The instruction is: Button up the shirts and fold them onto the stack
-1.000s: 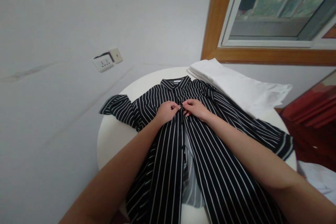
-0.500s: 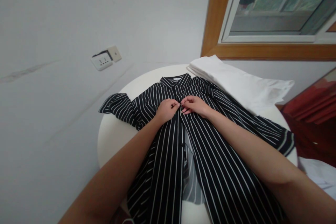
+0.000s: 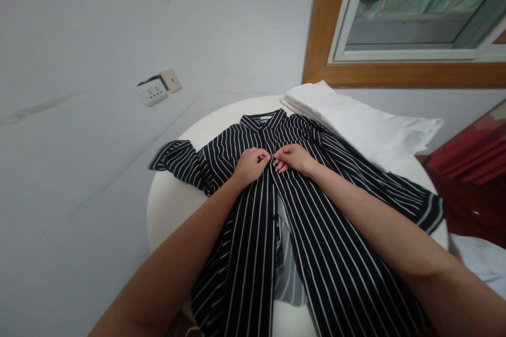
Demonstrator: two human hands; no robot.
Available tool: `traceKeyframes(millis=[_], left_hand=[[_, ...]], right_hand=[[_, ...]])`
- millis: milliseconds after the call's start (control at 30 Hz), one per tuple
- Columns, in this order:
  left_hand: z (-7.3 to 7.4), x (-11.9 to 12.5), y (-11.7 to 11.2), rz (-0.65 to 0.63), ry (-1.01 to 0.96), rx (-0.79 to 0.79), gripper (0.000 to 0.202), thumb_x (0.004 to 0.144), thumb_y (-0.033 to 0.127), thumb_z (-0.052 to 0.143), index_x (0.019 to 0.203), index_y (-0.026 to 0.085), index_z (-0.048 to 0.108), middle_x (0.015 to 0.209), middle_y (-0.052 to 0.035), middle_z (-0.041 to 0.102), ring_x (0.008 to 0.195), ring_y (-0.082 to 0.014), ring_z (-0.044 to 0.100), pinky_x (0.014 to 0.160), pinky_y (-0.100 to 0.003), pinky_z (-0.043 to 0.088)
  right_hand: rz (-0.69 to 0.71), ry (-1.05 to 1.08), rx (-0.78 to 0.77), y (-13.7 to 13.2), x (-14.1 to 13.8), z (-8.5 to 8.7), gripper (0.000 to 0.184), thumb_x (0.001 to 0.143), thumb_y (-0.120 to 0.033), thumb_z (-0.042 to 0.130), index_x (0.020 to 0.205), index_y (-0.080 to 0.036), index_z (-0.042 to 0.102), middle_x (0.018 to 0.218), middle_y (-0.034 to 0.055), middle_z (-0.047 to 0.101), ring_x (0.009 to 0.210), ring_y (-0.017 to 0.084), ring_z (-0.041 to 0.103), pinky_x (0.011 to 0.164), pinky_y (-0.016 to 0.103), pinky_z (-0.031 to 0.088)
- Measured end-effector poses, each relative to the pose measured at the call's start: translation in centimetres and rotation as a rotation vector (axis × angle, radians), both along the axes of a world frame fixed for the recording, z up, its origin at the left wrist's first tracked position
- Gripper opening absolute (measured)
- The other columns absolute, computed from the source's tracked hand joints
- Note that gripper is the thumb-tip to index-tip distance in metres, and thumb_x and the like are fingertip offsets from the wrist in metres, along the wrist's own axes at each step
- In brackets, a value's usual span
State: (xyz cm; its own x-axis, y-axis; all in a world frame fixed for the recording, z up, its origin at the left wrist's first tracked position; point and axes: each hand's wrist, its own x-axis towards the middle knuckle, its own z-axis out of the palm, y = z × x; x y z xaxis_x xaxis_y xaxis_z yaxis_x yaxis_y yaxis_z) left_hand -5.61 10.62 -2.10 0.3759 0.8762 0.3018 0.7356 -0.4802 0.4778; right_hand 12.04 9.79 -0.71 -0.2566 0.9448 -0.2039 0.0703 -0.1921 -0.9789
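A black shirt with white stripes (image 3: 253, 231) lies front up, its collar pointing away from me and its sleeves out to both sides. The upper front is drawn together, while below my hands the two front edges part and show the paler inside. My left hand (image 3: 253, 164) pinches the left front edge at chest height. Opposite it, almost touching, my right hand (image 3: 293, 159) pinches the right front edge with bent fingers. Whatever small button lies between the fingertips is too hidden to make out.
The shirt lies on a round white table (image 3: 169, 210) against the wall. Folded white cloth (image 3: 356, 121) rests at the table's back right, over part of a sleeve. A socket (image 3: 152, 91) is on the wall, and a wood-framed window (image 3: 411, 76) is at upper right.
Both hands stay at the same place on the shirt front. My right fingers have shifted slightly and closed in at the edge. The shirt lies as before.
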Motion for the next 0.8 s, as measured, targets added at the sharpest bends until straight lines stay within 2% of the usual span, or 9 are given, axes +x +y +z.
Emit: traceKeyframes(millis=[133, 367, 500, 667, 800], left_hand=[[-0.1, -0.1, 0.1, 0.000, 0.007, 0.002, 0.019, 0.088, 0.027, 0.051, 0.086, 0.019, 0.068, 0.079, -0.0031, 0.065, 0.081, -0.0181, 0.058, 0.085, -0.036, 0.045], [-0.3, -0.2, 0.4, -0.008, 0.051, -0.005, 0.025, 0.090, 0.025, 0.046, 0.077, 0.017, 0.067, 0.081, -0.0048, 0.067, 0.083, -0.0190, 0.058, 0.086, -0.036, 0.045], [-0.1, 0.1, 0.3, 0.000, 0.055, -0.005, 0.040, 0.095, 0.031, 0.039, 0.069, 0.018, 0.066, 0.073, -0.0045, 0.064, 0.078, -0.0185, 0.057, 0.084, -0.035, 0.045], [0.1, 0.3, 0.3, 0.022, -0.006, -0.026, 0.041, 0.094, 0.038, 0.041, 0.071, 0.019, 0.069, 0.074, -0.0044, 0.067, 0.077, -0.0185, 0.058, 0.079, -0.033, 0.045], [0.3, 0.1, 0.4, 0.038, -0.077, -0.100, 0.037, 0.091, 0.040, 0.046, 0.072, 0.019, 0.071, 0.075, -0.0036, 0.068, 0.077, -0.0180, 0.060, 0.074, -0.030, 0.045]], right_hand=[[0.000, 0.002, 0.012, -0.2, 0.0, 0.2, 0.023, 0.090, -0.002, 0.053, 0.069, -0.011, 0.061, 0.058, 0.0003, 0.064, 0.047, 0.006, 0.062, 0.043, 0.013, 0.052], [-0.021, -0.080, 0.100, -0.3, -0.6, -0.1, 0.017, 0.086, -0.007, 0.061, 0.070, -0.013, 0.059, 0.055, -0.0027, 0.059, 0.046, 0.008, 0.060, 0.042, 0.017, 0.052], [-0.055, -0.295, 0.300, -0.8, -1.1, -0.5, 0.014, 0.086, -0.013, 0.059, 0.073, -0.017, 0.056, 0.057, -0.0044, 0.057, 0.046, 0.009, 0.059, 0.043, 0.018, 0.046], [-0.123, -0.705, 0.707, -1.4, -1.4, -0.5, 0.011, 0.085, -0.016, 0.059, 0.074, -0.017, 0.060, 0.078, 0.0028, 0.065, 0.071, 0.014, 0.060, 0.069, 0.026, 0.047], [-0.113, -0.768, 0.721, -1.3, -1.4, -0.5, 0.007, 0.085, -0.019, 0.059, 0.079, -0.018, 0.063, 0.084, 0.0036, 0.065, 0.073, 0.015, 0.057, 0.071, 0.026, 0.043]])
